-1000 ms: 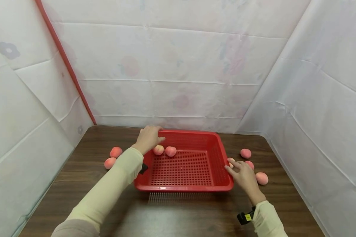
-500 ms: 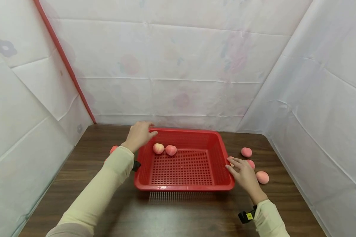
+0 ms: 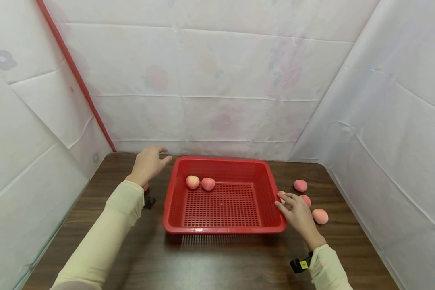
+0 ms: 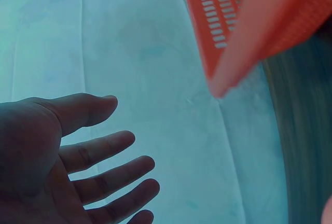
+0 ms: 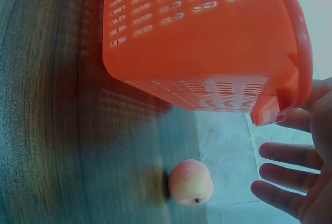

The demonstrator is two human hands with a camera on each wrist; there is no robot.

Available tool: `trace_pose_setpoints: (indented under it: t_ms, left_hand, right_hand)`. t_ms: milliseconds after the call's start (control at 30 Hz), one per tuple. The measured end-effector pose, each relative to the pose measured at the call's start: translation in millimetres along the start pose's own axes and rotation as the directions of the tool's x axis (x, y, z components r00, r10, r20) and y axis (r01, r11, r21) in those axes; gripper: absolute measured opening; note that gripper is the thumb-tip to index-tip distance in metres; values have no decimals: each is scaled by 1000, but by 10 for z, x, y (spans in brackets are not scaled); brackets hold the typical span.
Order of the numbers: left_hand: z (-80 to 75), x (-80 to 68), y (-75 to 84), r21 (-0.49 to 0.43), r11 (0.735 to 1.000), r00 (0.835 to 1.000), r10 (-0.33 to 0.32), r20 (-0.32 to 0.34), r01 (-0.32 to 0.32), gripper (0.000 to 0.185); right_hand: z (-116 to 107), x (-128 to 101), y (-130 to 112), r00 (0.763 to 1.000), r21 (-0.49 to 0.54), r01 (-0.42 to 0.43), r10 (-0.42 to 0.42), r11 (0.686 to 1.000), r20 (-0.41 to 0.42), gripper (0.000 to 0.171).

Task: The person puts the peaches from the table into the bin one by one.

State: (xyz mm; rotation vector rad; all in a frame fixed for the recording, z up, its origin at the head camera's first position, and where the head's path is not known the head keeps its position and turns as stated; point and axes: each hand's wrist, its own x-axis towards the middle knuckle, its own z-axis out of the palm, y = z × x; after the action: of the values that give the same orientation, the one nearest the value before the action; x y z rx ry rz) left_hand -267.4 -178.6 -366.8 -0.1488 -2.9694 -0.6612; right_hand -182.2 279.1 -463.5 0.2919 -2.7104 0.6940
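Observation:
A red plastic basket (image 3: 222, 230) with a perforated floor stands on the table. Two peaches, one yellowish (image 3: 193, 182) and one pinker (image 3: 208, 184), lie inside near its back left corner. My left hand (image 3: 149, 164) is in the air left of the basket, holding nothing; the left wrist view has its fingers (image 4: 111, 175) spread apart. My right hand (image 3: 300, 215) rests at the basket's right rim, its thumb and forefinger touching there. Three of its fingers extend straight past the rim in the right wrist view, while the thumb is hidden.
Right of the basket lie several peaches: a far one (image 3: 300, 185), a middle one (image 3: 305, 200), a near one (image 3: 320, 216), and one partly behind my right fingers. A peach (image 3: 146, 187) shows beside my left wrist. White cloth walls (image 3: 221, 88) surround the brown table (image 3: 210, 266).
My left hand has moved left, from over the basket's back left rim to the air beside it. The basket, the two peaches in it and my right hand stay in place.

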Motion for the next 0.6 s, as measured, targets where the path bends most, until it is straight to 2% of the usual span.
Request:
trace_pose_setpoints:
  t_ms: [267, 467, 600]
  left_hand:
    - [-23, -90, -312, 6, 999, 999, -51, -4, 51, 45]
    - [80, -138, -540, 48, 994, 995, -97, 33, 96, 47]
    - [161, -166, -638, 50, 992, 992, -120, 39, 118, 47]
  right_hand:
    - [16, 40, -48, 1000, 12, -8, 8, 1000, 3, 39]
    - [9, -6, -37, 1000, 9, -31, 31, 999, 0, 38]
    - [13, -25, -14, 1000, 1, -25, 25, 1000, -10, 38]
